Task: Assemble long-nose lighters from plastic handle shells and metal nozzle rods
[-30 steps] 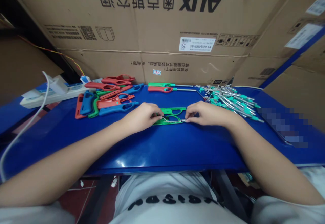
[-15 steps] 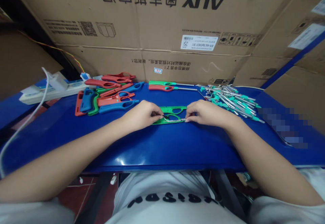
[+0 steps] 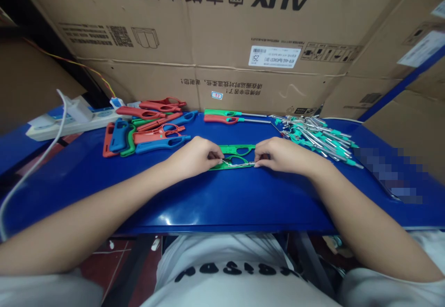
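wires (image 3: pixel 240 164) lie along a green handle half (image 3: pixel 222 168) in the head view, on the blue table (image 3: pixel 208 209) with a second green half (image 3: pixel 227 149) just behind it; the left hand (image 3: pixel 193 158) has thumb and forefinger pinched on a small black part (image 3: pixel 226 160), and the right hand (image 3: pixel 280 155) has its own closed on a metal tip (image 3: pixel 251 163) — the hidden undersides of both grips i cannot tell. farther back lie two lighters (image 3: pixel 220 112), between a handle pile (image 3: pixel 158 145) and a heap of teal-ended metal tubes (image 3: pixel 323 140) — cardboard (image 3: pixel 208 28) behind.
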`<state>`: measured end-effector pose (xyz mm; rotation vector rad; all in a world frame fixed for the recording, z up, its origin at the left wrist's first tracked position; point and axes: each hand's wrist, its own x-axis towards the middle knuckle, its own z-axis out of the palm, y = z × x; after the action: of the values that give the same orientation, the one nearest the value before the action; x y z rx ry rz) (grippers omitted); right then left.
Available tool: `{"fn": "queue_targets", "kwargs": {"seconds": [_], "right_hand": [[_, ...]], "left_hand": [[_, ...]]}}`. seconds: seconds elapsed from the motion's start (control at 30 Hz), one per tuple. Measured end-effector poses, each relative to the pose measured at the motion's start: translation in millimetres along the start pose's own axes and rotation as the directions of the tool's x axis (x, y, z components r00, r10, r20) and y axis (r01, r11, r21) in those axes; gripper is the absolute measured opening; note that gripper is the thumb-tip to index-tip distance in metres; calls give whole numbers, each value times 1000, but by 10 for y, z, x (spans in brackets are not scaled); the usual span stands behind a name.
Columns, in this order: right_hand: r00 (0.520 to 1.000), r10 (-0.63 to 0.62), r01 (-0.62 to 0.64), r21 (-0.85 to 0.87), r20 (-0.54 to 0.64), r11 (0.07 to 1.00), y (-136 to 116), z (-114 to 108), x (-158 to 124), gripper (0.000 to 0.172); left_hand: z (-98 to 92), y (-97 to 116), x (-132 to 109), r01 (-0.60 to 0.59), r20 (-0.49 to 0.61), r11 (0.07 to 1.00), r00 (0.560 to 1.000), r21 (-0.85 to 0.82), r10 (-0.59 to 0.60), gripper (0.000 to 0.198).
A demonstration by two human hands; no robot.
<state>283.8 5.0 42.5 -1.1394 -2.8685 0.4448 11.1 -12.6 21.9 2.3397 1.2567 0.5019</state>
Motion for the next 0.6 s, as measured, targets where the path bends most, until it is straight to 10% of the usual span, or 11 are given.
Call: {"fn": "queue_targets", "kwargs": {"seconds": [0.6], "right_hand": [[1000,9,-9,29,18,1000,-13,6,-11,9]], "left_hand": [[-31,12,3,-57,13,993,998,106,56,14]]}}
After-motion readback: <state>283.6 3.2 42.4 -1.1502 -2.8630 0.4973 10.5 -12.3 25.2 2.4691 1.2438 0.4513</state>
